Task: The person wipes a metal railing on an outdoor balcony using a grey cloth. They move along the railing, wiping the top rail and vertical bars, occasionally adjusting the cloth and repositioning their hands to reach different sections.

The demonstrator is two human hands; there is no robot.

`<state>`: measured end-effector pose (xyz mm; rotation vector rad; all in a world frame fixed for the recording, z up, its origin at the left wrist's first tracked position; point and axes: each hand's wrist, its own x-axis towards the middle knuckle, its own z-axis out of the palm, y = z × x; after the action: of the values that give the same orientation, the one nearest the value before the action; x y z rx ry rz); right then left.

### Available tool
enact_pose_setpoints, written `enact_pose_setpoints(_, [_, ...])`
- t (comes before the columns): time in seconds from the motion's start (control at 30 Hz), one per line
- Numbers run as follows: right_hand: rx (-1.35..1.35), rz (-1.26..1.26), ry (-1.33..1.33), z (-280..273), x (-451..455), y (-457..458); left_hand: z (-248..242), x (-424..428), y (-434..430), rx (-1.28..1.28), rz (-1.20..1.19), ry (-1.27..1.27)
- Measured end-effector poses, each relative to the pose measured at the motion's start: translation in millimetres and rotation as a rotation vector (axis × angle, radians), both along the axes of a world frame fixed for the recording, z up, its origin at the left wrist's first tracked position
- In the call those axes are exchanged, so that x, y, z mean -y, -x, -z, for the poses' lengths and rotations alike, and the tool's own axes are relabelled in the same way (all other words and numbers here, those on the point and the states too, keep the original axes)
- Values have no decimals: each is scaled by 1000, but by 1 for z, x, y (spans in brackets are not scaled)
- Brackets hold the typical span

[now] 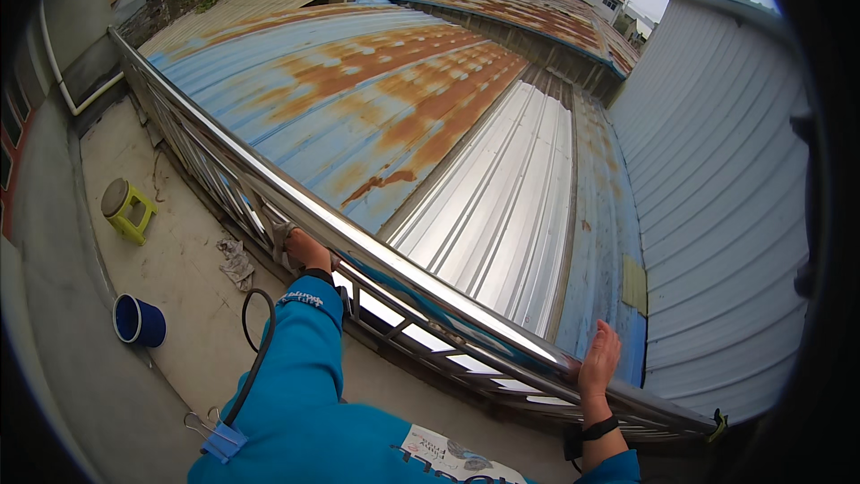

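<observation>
A polished metal railing (376, 235) runs diagonally in front of me, with a thick shiny top tube and slanted bars beneath. My left hand (308, 250) grips a greyish rag (282, 245) against the bars just under the top tube. Part of the rag is hidden behind the fingers. Farther along to the right, my right hand (598, 357) is at the top tube with its fingers extended upward, holding nothing. How firmly its palm touches the tube cannot be told.
On the balcony floor (191, 215) lie a crumpled cloth (235, 263), a yellow-green plastic stool (131, 210) and a dark blue bucket (149, 323). Beyond the railing spreads a rusty corrugated metal roof (322, 107). A cable (259, 356) is clipped to my sleeve by a blue binder clip (225, 442).
</observation>
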<state>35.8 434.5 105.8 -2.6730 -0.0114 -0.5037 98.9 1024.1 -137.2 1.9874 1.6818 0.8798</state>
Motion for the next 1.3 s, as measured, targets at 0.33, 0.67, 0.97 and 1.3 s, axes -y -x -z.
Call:
enact_pose_setpoints(0.33, [-77, -8, 91, -9, -3, 1, 46, -86, -1, -423, 358, 101])
enact_pose_setpoints(0.67, [-56, -96, 77, 8, 18, -1, -3, 10, 14, -239, 311, 52])
enact_pose_setpoints(0.97, [-40, -143, 58, 11, 3, 6, -40, 172, 51, 239, 334, 290])
enact_pose_setpoints(1.3, [-27, -167, 97, 9, -27, 9, -8, 257, 68, 713, 373, 690])
